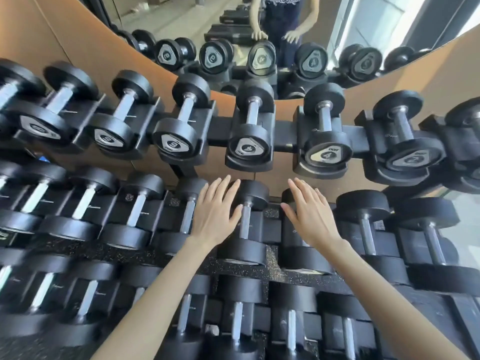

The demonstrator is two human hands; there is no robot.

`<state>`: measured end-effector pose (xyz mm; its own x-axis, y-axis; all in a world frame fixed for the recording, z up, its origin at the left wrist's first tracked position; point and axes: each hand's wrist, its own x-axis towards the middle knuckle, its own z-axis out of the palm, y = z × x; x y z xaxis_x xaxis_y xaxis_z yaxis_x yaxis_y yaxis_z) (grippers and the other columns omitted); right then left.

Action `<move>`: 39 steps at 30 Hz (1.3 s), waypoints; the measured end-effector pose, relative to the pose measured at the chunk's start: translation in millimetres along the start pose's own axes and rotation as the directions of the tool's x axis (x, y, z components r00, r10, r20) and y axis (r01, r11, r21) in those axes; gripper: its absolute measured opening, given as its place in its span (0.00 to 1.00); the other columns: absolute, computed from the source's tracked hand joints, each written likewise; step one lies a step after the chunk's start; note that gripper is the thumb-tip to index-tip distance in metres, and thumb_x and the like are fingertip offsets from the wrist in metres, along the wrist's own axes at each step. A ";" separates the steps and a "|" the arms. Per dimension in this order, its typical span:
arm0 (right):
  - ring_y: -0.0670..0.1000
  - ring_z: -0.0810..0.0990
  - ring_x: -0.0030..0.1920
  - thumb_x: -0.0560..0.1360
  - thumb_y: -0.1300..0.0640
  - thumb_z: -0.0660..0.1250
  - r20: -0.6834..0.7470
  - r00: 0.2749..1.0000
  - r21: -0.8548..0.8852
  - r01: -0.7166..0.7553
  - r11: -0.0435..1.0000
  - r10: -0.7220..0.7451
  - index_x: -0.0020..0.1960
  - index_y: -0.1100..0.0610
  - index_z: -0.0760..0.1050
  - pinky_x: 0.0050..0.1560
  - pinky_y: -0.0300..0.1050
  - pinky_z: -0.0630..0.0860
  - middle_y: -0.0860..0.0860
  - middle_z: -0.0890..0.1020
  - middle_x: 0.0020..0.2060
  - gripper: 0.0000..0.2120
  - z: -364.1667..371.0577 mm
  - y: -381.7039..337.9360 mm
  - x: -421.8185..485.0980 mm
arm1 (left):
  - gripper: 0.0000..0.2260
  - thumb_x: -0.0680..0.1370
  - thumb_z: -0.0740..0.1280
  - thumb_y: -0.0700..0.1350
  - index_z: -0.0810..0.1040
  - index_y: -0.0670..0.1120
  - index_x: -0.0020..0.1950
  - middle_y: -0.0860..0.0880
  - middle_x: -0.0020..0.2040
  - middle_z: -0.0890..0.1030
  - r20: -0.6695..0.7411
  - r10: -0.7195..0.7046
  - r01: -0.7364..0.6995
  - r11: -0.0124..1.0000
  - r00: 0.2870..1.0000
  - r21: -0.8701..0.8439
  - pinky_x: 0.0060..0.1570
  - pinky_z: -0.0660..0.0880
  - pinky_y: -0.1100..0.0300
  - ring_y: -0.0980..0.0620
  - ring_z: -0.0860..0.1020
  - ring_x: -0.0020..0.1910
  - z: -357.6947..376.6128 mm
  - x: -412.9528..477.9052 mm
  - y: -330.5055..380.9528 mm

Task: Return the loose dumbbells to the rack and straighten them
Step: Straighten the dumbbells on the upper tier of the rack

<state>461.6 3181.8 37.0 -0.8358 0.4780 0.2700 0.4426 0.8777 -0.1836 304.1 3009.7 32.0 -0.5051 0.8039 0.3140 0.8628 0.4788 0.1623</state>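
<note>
A three-tier dumbbell rack (283, 137) fills the view, with black dumbbells lying in cradles on every tier. My left hand (215, 211) hovers flat with fingers spread over the middle tier, just left of a dumbbell (245, 222) with a steel handle. My right hand (310, 214) is also flat and spread, above another middle-tier dumbbell (298, 253) whose handle it hides. Neither hand holds anything. On the top tier, two dumbbells marked 4 (249, 126) (326, 131) sit directly above my hands.
A mirror (233, 27) behind the rack reflects the top row and a person's arms. Brown wall panels (33, 35) flank the mirror. Speckled black rubber flooring (275, 274) shows between the tiers. The bottom tier (239, 328) lies close below my forearms.
</note>
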 end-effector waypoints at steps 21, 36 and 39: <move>0.52 0.68 0.68 0.78 0.46 0.57 0.106 0.971 0.440 -0.241 0.865 0.217 0.75 0.53 0.53 0.64 0.47 0.67 0.52 0.66 0.71 0.29 60.6 0.2 187.6 | 0.24 0.77 0.61 0.54 0.74 0.40 0.66 0.44 0.60 0.78 -0.256 0.439 -0.493 0.843 0.861 -0.215 0.57 0.73 0.50 0.45 0.75 0.59 47.1 220.4 -68.9; 0.47 0.68 0.51 0.79 0.45 0.55 -0.133 0.987 0.524 -0.007 0.851 0.090 0.64 0.65 0.68 0.56 0.31 0.63 0.53 0.68 0.52 0.26 70.7 -12.1 209.4 | 0.16 0.76 0.55 0.40 0.71 0.41 0.62 0.49 0.57 0.74 -0.520 -0.233 -0.312 0.579 0.822 -0.753 0.61 0.67 0.59 0.56 0.71 0.59 140.3 210.4 -78.9; 0.57 0.72 0.47 0.76 0.42 0.58 -0.200 0.979 0.237 0.084 0.968 -0.036 0.61 0.66 0.72 0.51 0.45 0.68 0.59 0.73 0.48 0.28 58.8 -29.8 222.0 | 0.18 0.74 0.52 0.39 0.70 0.42 0.62 0.50 0.57 0.74 -0.404 -0.405 -0.169 0.503 0.820 -0.848 0.61 0.66 0.61 0.58 0.71 0.58 147.2 206.2 -77.7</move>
<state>243.8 3259.8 46.8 -0.7695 0.4429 0.4601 0.2812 0.8818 -0.3786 130.1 3190.2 -53.5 -0.7561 0.3227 0.5693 0.5358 -0.1942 0.8217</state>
